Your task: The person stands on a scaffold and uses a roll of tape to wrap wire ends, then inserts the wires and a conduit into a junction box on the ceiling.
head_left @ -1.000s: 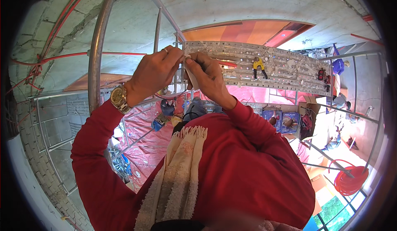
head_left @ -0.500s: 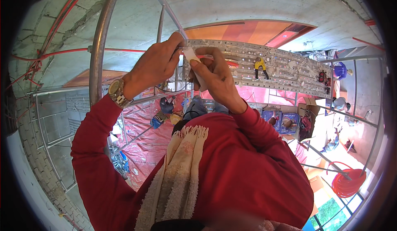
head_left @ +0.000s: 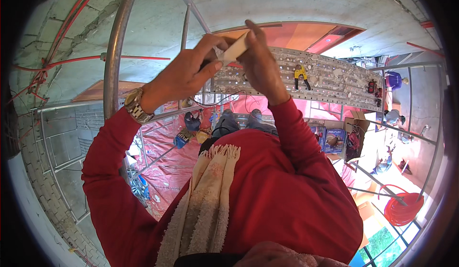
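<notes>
We see a long perforated metal plank [head_left: 330, 85] stretching rightward; at its left end, the left hand [head_left: 186, 71] curls half open, its hold on anything beyond our telling, while the right hand [head_left: 264, 71] has its grip closed on a white strip [head_left: 235, 50], slanting between the 2. A yellow-and-black tool [head_left: 300, 72] lies on the plank.

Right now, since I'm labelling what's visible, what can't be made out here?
All in the head view:
White strip: right end, hidden by the right hand.
Metal pole: top, cut off by the upper edge.
Watch: time, too small.
Person in purple: hands, too small.
</notes>
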`<state>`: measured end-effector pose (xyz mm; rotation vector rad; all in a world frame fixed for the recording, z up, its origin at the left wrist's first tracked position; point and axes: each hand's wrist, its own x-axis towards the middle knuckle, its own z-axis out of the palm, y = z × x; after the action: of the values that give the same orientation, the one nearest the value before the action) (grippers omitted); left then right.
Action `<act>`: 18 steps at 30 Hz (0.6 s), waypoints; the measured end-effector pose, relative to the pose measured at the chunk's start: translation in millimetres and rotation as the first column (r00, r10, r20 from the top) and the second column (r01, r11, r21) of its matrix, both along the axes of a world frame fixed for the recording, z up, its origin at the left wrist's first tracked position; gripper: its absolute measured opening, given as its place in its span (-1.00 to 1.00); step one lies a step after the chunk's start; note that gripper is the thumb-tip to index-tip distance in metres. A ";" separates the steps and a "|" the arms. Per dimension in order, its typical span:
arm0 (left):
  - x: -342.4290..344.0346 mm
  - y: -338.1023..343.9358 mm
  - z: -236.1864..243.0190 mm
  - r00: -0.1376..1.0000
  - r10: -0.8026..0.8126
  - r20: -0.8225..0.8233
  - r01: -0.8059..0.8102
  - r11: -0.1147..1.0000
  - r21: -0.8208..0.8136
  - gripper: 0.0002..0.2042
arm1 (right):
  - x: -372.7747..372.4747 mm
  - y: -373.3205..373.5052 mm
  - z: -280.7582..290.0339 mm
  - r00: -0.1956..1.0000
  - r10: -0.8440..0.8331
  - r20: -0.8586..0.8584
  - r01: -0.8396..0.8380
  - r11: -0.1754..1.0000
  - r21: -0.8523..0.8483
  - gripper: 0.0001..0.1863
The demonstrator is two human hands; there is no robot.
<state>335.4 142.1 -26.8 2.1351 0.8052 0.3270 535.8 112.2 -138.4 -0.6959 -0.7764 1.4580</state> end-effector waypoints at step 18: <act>-8.1 15.1 -4.2 0.995 0.083 -0.051 -0.072 0.979 0.193 -0.81 | -18.3 -38.3 18.8 0.949 0.117 0.292 -0.116 0.993 -0.019 -0.68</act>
<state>327.3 157.2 -31.0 2.3047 0.9247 0.3979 517.5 73.9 -119.6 -0.8930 -1.0594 1.4796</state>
